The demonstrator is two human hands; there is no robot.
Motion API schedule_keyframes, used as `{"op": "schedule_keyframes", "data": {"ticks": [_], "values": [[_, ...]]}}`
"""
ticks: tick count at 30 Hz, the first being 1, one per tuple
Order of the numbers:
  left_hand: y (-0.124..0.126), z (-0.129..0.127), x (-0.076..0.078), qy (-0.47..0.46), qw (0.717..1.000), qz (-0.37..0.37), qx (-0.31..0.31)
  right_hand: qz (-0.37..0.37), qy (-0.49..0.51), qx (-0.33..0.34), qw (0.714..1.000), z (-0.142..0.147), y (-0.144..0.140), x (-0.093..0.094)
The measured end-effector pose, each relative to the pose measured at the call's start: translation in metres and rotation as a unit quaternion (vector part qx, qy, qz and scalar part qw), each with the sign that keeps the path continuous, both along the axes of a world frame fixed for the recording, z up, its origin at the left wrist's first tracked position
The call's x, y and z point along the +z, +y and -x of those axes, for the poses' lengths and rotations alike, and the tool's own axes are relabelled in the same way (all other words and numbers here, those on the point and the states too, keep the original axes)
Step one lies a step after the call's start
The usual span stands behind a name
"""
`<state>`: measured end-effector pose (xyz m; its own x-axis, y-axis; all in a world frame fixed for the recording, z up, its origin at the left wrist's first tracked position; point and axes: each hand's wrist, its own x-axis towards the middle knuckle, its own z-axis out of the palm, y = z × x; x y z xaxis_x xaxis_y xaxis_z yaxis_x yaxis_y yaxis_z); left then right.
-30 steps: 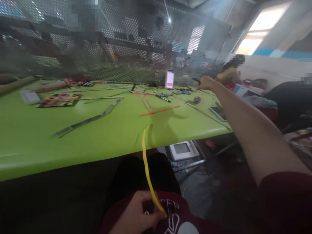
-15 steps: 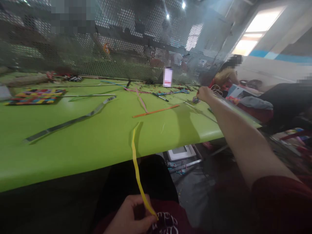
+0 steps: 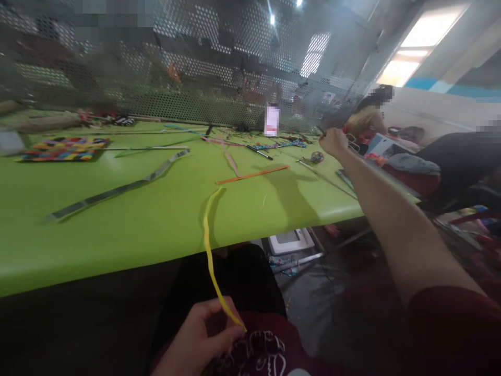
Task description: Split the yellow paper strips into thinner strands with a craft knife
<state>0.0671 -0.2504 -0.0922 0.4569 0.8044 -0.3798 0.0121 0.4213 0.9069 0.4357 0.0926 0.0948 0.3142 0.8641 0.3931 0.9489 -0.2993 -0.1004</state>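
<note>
Down at six o'clock, we pinch the lower end of a long, thin yellow plastic strip (image 3: 209,245) between the thumb and fingers of our left hand (image 3: 199,342), closed on it just above our lap. From there the strip rises over the near edge of the bright green table (image 3: 117,224) and curls onto the top, its far end lying toward twelve o'clock.

Our right hand (image 3: 333,142) is stretched out at two o'clock over the far right part of the table, fist closed; something thin seems to stick out of it, but we cannot tell what it holds. Just beside it, at its eight o'clock, a small round multicoloured object (image 3: 316,156) rests on the table.

Beyond the yellow strip lie an orange strip (image 3: 252,175), a pink strip (image 3: 230,159) and, at ten o'clock, a long grey strip (image 3: 117,190). Farther left sits a woven multicoloured mat (image 3: 62,149). A phone (image 3: 271,120) stands upright at twelve o'clock against the perforated metal screen (image 3: 195,68).
</note>
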Motion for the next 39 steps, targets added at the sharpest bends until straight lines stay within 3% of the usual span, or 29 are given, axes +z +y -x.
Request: {"op": "schedule_keyframes", "data": {"ticks": [4,7,8,12,15,17,20,24,30,39], "values": [[0.006,0.006,0.012,-0.021,0.999,-0.027,0.022,-0.043,-0.004,0.023,0.999,0.008,-0.026,0.017],[0.012,0.016,0.020,-0.020,0.997,-0.045,0.054,-0.111,0.020,0.102,0.988,0.015,-0.077,0.015],[0.014,0.020,0.022,-0.021,0.996,-0.057,0.067,-0.149,0.054,0.139,0.977,0.018,-0.100,0.010],[0.025,0.035,0.032,-0.041,0.984,-0.115,0.130,-0.213,0.140,0.183,0.950,0.048,-0.198,-0.027],[0.028,0.039,0.043,-0.057,0.976,-0.160,0.139,-0.184,0.208,0.257,0.926,0.091,-0.249,-0.050],[0.030,0.037,0.052,-0.065,0.975,-0.173,0.125,-0.127,0.221,0.388,0.885,0.126,-0.267,-0.058],[0.030,0.032,0.061,-0.073,0.970,-0.196,0.121,0.001,0.225,0.548,0.806,0.175,-0.277,-0.066],[0.027,0.030,0.066,-0.078,0.967,-0.207,0.124,0.089,0.227,0.599,0.763,0.211,-0.279,-0.079],[0.022,0.031,0.070,-0.055,0.970,-0.192,0.137,0.084,0.203,0.610,0.761,0.220,-0.282,-0.090],[0.023,0.025,0.070,-0.061,0.968,-0.193,0.147,0.028,0.128,0.588,0.798,0.225,-0.285,-0.097]]}}
